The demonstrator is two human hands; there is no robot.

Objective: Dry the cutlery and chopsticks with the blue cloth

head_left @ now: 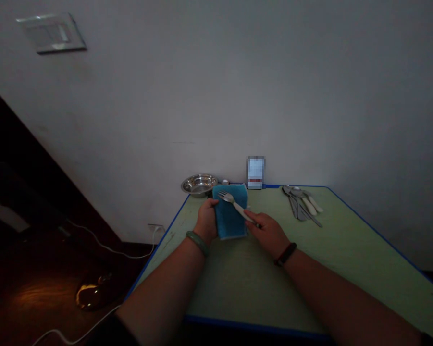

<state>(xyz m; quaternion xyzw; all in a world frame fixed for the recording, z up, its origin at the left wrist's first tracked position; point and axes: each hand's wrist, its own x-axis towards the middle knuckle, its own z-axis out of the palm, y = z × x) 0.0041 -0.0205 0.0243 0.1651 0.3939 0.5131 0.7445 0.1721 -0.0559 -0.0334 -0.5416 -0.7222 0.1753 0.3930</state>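
Two bare forearms (162,293) reach over a green table (245,288). The left hand (206,221) is closed around the edge of a blue cloth (229,216), holding it upright or nearly so. The right hand (268,234) grips a fork (236,205) narrowly by its pale handle, the long axis slanting up and left across the cloth, tines beyond the right hand and over the cloth's far part. Beyond the cloth stand a steel bowl (199,185), to its left, and a blurred box (255,172); spoons and knives (301,204) lie to its right.
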